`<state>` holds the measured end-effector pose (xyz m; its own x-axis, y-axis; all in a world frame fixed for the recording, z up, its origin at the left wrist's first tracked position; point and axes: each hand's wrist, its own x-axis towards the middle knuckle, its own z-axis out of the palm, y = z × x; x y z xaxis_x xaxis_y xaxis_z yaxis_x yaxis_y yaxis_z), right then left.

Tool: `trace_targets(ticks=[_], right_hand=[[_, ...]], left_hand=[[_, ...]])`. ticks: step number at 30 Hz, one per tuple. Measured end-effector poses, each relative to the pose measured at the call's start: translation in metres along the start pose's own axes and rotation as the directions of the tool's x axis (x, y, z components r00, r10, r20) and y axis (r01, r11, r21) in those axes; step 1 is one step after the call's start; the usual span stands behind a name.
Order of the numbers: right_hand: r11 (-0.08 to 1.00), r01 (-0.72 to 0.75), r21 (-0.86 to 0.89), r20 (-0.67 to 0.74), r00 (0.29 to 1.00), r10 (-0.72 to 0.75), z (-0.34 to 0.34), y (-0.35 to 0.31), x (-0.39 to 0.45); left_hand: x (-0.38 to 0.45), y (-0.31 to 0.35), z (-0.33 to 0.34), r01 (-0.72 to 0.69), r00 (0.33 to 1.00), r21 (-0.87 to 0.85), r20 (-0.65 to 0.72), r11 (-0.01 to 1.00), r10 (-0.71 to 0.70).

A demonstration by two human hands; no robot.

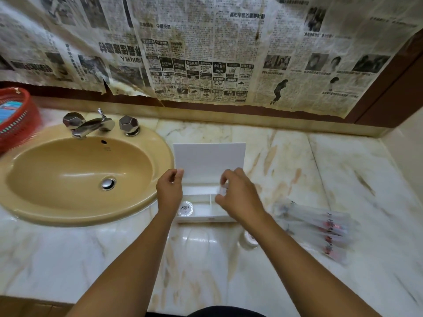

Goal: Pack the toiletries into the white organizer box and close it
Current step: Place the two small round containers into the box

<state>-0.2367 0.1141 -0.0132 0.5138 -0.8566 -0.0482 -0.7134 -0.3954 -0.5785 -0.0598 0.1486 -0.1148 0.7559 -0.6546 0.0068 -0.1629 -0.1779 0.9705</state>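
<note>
- I see the white organizer box (201, 211) on the marble counter (297, 179), just right of the sink (80, 177), long axis left to right, lid (209, 160) upright at the far side.
- My left hand (169, 191) is over the box's left end, fingers curled at the lid's lower corner; whether they pinch it I cannot tell.
- My right hand (238, 197) pinches a small clear item (222, 191) over the right compartment.
- A round packet (185, 208) lies in the left compartment.
- Clear sachets (320, 227) lie right of the box, long axes slanting toward the near right.
</note>
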Motion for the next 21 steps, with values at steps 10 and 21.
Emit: trace_targets(ticks=[10,21], right_hand=[[0.993,0.091,-0.079,0.250,0.966,-0.069,0.065,-0.038,0.016],[0.996,0.057,-0.074,0.329,0.944,-0.029,0.069,-0.031,0.014]], left_hand=[[-0.001,0.001,0.002,0.008,1.000,0.016,-0.017,1.000,-0.008],[-0.001,0.001,0.002,0.009,1.000,0.019,-0.005,1.000,-0.009]])
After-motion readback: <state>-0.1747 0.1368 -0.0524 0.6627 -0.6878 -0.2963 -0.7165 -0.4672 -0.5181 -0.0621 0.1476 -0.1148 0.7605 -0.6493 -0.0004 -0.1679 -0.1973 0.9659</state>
